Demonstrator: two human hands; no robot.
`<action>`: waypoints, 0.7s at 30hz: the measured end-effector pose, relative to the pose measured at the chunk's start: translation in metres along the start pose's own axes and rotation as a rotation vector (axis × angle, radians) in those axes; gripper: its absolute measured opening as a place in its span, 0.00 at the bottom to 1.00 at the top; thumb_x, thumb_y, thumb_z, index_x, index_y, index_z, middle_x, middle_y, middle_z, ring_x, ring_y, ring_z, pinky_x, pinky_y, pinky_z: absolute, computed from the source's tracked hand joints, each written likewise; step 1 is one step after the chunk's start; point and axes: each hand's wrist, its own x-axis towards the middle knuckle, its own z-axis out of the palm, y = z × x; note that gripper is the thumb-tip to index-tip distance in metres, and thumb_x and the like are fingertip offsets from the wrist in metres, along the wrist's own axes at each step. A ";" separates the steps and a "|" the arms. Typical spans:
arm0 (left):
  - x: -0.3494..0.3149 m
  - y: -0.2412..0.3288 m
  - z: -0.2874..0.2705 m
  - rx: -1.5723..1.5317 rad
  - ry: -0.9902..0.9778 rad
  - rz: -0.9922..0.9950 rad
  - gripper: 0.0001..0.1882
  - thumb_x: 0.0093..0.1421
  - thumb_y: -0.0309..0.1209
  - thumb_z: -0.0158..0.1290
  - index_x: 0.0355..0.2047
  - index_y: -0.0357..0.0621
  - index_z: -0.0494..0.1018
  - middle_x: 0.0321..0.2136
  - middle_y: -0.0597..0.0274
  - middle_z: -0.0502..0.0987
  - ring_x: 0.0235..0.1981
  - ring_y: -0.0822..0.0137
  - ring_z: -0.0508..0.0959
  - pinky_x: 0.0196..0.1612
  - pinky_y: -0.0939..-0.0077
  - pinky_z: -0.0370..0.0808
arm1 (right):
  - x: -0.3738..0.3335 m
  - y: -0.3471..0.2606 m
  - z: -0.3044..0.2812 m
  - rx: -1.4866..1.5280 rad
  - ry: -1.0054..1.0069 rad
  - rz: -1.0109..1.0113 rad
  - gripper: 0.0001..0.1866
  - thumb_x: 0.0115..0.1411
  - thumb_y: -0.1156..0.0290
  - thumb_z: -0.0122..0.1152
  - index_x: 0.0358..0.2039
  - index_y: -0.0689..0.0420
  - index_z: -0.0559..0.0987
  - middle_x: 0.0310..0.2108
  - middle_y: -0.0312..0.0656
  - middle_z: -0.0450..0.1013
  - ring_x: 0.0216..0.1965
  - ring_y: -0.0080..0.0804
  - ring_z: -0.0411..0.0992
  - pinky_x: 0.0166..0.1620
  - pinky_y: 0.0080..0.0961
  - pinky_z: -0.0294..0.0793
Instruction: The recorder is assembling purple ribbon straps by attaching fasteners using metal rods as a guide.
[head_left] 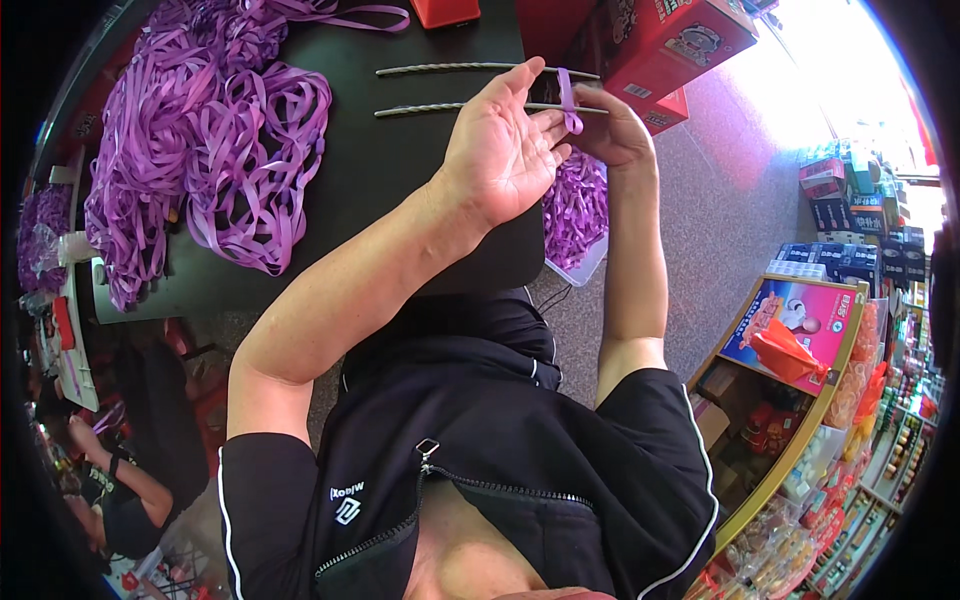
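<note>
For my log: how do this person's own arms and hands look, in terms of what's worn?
The left hand and right hand are ungloved, with no ring, watch or bracelet to be seen. Both forearms are bare. The short sleeves are black, loose and edged with thin white piping.

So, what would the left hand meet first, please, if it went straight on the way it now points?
Beyond the left hand, probably the purple ribbon loop around the twisted rods; the right hand is close by, though depth is unclear.
</note>
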 end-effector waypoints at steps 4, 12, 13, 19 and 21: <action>-0.002 0.001 -0.002 0.006 0.001 0.011 0.32 0.64 0.46 0.40 0.66 0.55 0.44 0.63 0.32 0.40 0.65 0.49 0.48 0.67 0.57 0.35 | -0.017 -0.009 0.027 -0.281 0.166 -0.020 0.18 0.61 0.62 0.48 0.39 0.65 0.78 0.35 0.43 0.76 0.34 0.29 0.70 0.43 0.27 0.69; -0.002 0.001 -0.001 -0.006 -0.010 0.007 0.32 0.64 0.46 0.40 0.65 0.55 0.46 0.61 0.34 0.47 0.61 0.51 0.56 0.66 0.58 0.39 | -0.044 -0.024 0.034 -0.613 0.247 -0.238 0.16 0.60 0.62 0.51 0.38 0.60 0.81 0.31 0.31 0.74 0.29 0.18 0.63 0.35 0.17 0.62; -0.002 0.001 0.000 -0.006 -0.015 0.007 0.32 0.64 0.46 0.40 0.65 0.55 0.46 0.61 0.34 0.47 0.61 0.51 0.56 0.66 0.58 0.39 | -0.048 -0.028 0.030 -0.569 0.230 -0.279 0.15 0.59 0.62 0.53 0.37 0.59 0.82 0.29 0.29 0.73 0.28 0.17 0.63 0.34 0.18 0.61; -0.001 0.001 -0.002 0.021 0.030 0.009 0.32 0.64 0.47 0.40 0.65 0.56 0.45 0.61 0.33 0.47 0.60 0.50 0.57 0.66 0.58 0.41 | -0.037 -0.017 0.012 -0.532 0.536 -0.279 0.19 0.57 0.53 0.58 0.33 0.57 0.83 0.24 0.26 0.69 0.26 0.15 0.61 0.29 0.15 0.56; 0.000 0.002 -0.002 0.025 0.014 0.006 0.32 0.64 0.47 0.40 0.66 0.56 0.45 0.61 0.34 0.46 0.60 0.50 0.57 0.66 0.58 0.43 | -0.034 -0.013 0.014 -0.595 0.561 -0.281 0.22 0.55 0.49 0.62 0.32 0.57 0.83 0.24 0.25 0.69 0.25 0.14 0.60 0.28 0.15 0.55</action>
